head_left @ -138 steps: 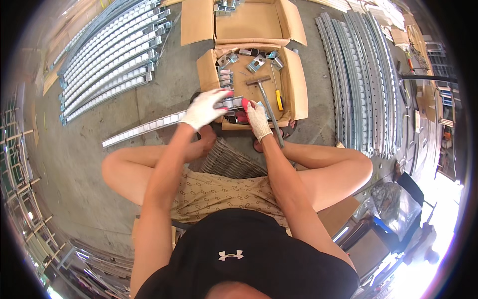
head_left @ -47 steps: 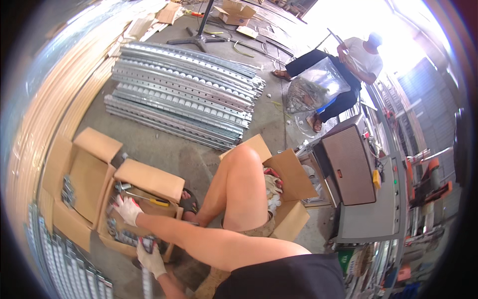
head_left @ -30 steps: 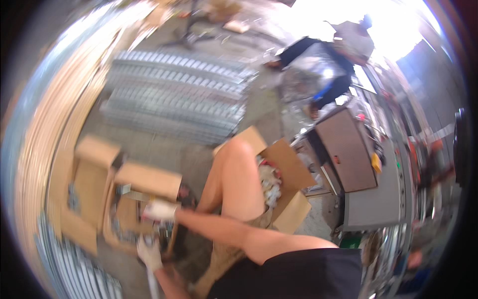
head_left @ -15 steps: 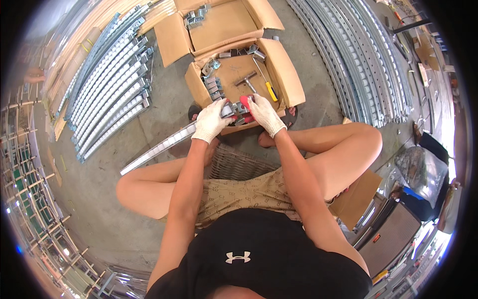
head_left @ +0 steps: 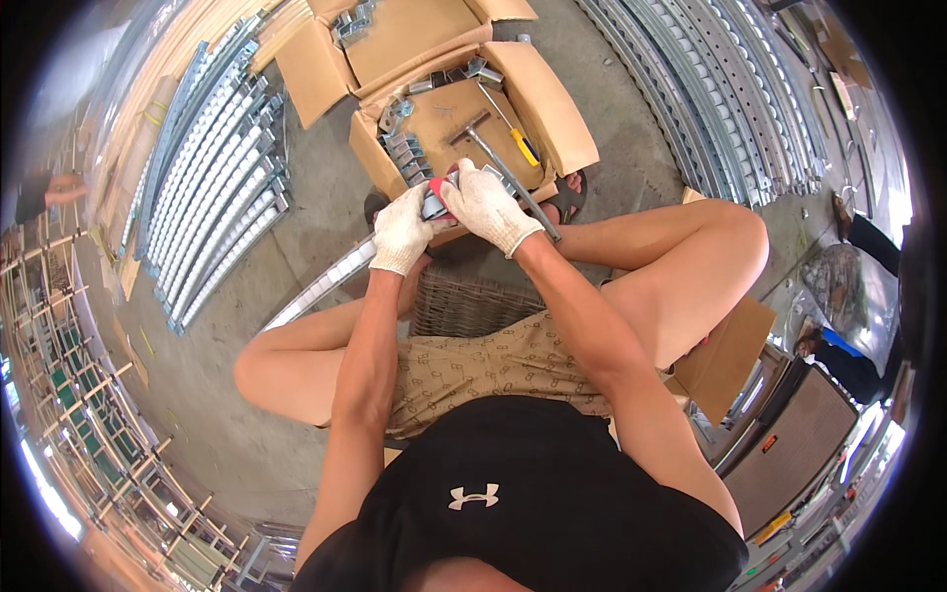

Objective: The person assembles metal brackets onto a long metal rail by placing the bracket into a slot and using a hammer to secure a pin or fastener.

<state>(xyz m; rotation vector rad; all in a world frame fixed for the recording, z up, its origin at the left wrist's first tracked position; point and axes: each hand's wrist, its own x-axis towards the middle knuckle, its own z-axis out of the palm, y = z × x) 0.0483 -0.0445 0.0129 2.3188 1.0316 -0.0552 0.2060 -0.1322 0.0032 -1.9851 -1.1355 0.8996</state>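
A long roller track (head_left: pixel 340 271), a narrow metal rail with white rollers, slants from beside my left knee up to my hands. My left hand (head_left: pixel 401 229), in a white knit glove with red on the palm side, is closed round its upper end. My right hand (head_left: pixel 488 207), gloved alike, presses against that end with bent fingers, gripping a small metal bracket mostly hidden behind them. Just beyond lies a hammer (head_left: pixel 472 128), its metal handle running past my right hand over the box's near edge. A yellow-handled screwdriver (head_left: pixel 524 148) rests inside the cardboard box (head_left: pixel 552 109).
Several metal brackets (head_left: pixel 404 158) line the box's left side. A second open carton (head_left: pixel 414 44) stands behind it. Roller tracks (head_left: pixel 212 187) are stacked at left, steel rails (head_left: pixel 691 99) at right. Another person's hand (head_left: pixel 67 187) shows at the far left. A woven seat (head_left: pixel 464 306) is between my legs.
My hands have come together at the track's end; the bracket in my right fingers, seen apart from the track before, now meets it. The view has shifted slightly, and more of the hammer's handle shows.
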